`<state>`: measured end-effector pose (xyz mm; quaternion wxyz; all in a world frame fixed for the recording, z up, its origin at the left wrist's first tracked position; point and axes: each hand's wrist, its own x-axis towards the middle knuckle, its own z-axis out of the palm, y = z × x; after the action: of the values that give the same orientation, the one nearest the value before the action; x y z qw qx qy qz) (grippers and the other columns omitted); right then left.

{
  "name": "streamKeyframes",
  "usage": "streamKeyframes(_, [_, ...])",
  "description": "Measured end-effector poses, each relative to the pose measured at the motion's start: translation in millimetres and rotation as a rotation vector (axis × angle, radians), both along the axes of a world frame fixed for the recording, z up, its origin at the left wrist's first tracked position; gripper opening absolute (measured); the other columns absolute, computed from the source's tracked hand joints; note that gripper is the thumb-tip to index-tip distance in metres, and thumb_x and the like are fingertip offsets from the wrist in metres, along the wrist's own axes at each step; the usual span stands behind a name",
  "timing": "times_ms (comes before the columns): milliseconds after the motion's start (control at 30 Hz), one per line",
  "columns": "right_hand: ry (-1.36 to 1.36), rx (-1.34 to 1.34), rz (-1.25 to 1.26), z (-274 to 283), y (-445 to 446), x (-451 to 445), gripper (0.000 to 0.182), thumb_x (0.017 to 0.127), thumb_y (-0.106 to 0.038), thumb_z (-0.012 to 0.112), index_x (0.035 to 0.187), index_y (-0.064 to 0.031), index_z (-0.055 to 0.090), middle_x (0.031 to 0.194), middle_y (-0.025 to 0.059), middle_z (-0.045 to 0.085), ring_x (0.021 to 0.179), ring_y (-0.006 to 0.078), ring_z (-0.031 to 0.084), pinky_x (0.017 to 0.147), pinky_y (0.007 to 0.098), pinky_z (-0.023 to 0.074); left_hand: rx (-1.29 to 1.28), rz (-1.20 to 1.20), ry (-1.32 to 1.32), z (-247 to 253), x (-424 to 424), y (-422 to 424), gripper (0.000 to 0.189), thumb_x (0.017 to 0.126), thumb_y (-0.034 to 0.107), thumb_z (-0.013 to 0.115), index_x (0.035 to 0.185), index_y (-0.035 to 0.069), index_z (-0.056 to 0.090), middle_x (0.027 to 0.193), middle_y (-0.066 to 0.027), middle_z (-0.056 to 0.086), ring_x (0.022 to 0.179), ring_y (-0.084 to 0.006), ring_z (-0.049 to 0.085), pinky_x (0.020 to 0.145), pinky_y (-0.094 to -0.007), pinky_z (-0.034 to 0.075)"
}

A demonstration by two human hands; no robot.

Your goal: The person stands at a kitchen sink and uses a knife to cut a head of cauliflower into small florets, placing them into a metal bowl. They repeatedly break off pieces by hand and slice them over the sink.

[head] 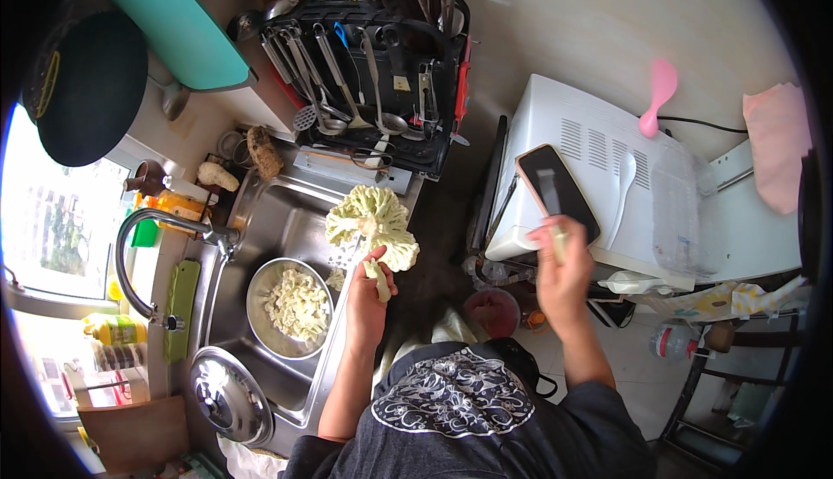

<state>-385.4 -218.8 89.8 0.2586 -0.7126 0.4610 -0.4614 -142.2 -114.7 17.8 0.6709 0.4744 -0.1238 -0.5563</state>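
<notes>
My left hand (369, 303) grips the pale stalk of a large cauliflower head (374, 222) at the sink's near edge. The curds fan out beyond my fingers. Below and left of it, a round metal bowl (256, 323) stands in the steel sink (296, 202), holding many cut cauliflower florets (296, 306). A loose floret (336, 278) lies beside the bowl. Out to the right, my right hand (563, 264) is closed around the pale handle of a small knife (548, 189). Motion blurs its blade, which points away from me above a phone (563, 189).
A chrome faucet (130, 225) arches over the sink from the left. A metal lid (231, 396) rests at the sink's near left corner. Ahead stands a black rack (403, 49) of hanging utensils. The phone and a white spoon (623, 192) lie on a white appliance (559, 98).
</notes>
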Motion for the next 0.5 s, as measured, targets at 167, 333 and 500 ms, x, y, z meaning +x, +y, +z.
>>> streamKeyframes(167, [0.169,-0.077,-0.387,3.5,-13.9,-59.3,0.018,0.097,-0.015,0.045,0.106,-0.0004,0.052,0.095,0.0100,0.065,0.093,0.0270,0.056,0.087,0.0374,0.0409,-0.028,-0.072,-0.070,-0.9,-9.6,-3.5,0.048,0.088,0.016,0.042,0.133,-0.001,0.043,0.090,-0.0019,0.050,0.082,-0.0111,0.047,0.073,-0.0256,0.041])
streamKeyframes(333, [0.289,-0.130,-0.367,-9.1,-15.6,-69.9,0.017,0.097,-0.016,0.046,0.102,-0.0016,0.054,0.096,0.0082,0.066,0.094,0.0283,0.054,0.091,0.0397,0.0361,0.046,0.022,-0.164,6.7,-22.7,-11.1,0.050,0.086,0.006,0.045,0.136,0.001,0.039,0.092,-0.0047,0.053,0.086,-0.0116,0.051,0.077,-0.0251,0.043])
streamKeyframes(500, [0.309,-0.145,-0.373,-14.0,-19.5,-76.3,0.017,0.096,-0.017,0.047,0.101,-0.0014,0.054,0.095,0.0076,0.066,0.094,0.0280,0.054,0.090,0.0406,0.0359,0.089,0.070,-0.210,2.2,-25.1,-17.3,0.044,0.087,0.003,0.057,0.129,0.002,0.042,0.093,-0.0038,0.054,0.086,-0.0111,0.053,0.079,-0.0233,0.043])
